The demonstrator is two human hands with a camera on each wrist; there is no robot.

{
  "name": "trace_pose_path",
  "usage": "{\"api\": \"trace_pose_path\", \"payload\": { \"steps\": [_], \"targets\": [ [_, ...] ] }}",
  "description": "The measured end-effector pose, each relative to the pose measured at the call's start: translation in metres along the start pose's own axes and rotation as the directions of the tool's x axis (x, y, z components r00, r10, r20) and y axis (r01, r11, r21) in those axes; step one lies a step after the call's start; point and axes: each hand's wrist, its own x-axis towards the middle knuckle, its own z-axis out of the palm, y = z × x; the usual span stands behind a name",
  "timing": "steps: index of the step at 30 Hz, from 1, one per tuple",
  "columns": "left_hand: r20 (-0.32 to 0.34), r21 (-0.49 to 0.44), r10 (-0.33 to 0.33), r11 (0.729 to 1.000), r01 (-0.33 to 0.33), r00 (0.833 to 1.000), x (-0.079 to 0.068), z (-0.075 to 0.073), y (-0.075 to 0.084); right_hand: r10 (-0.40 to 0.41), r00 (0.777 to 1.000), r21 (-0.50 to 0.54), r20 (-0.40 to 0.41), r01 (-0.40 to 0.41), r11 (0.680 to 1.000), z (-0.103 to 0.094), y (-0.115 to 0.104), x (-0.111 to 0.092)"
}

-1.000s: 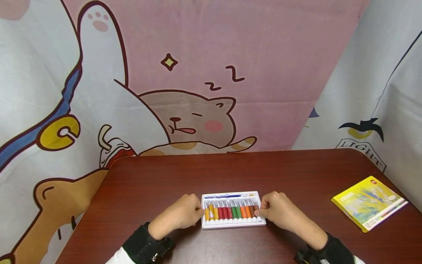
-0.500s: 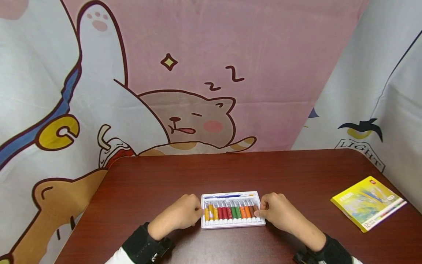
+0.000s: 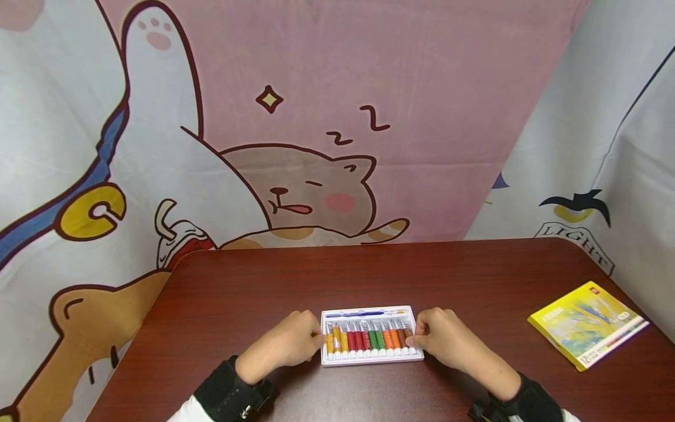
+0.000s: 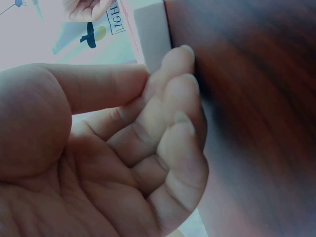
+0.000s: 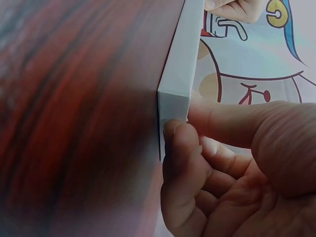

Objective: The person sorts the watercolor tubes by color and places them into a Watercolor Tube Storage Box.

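A white tray (image 3: 372, 361) holds a row of paint tubes (image 3: 366, 340) in yellow, red, green, orange and brown, with a blue-handled paintbrush (image 3: 364, 315) along its far side. My left hand (image 3: 292, 339) pinches the tray's left end, thumb on top and curled fingers at the side. At the right end my right hand (image 3: 448, 340) does the same, its thumb over the rim beside the brown tubes. In the left wrist view the tray's white corner (image 4: 152, 37) shows just past the fingertips. The right wrist view shows the tray's side wall (image 5: 180, 64) close to the tabletop.
A yellow box (image 3: 587, 325) with a printed cover lies at the right side of the dark red-brown table (image 3: 369, 269). Behind the table hangs a cloth (image 3: 422, 117) with cartoon cats. Both wrists wear black straps (image 3: 232, 390).
Both hands keep their grip on the tray's ends, and the tray stays in place. The whole view shifts very slightly to the left.
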Motion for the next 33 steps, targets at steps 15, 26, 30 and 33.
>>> {"api": "trace_pose_path", "payload": {
  "steps": [15,26,30,33],
  "targets": [
    [0.022,-0.017,0.000,1.000,0.001,1.000,0.001,-0.001,0.000,-0.042,0.997,-0.111,-0.066,0.034,0.993,-0.025,0.001,-0.002],
    [0.025,-0.016,-0.018,1.000,0.019,1.000,0.002,0.000,-0.001,0.046,0.981,-0.162,-0.188,-0.077,0.984,-0.088,0.044,0.001],
    [0.023,-0.021,-0.011,1.000,0.012,1.000,0.001,0.000,0.000,0.107,0.978,-0.160,-0.178,-0.136,0.978,-0.108,0.067,-0.002],
    [0.023,-0.020,-0.016,1.000,0.017,1.000,0.002,-0.001,0.000,0.137,0.973,-0.161,-0.186,-0.168,0.973,-0.119,0.082,-0.004]
  ]
}}
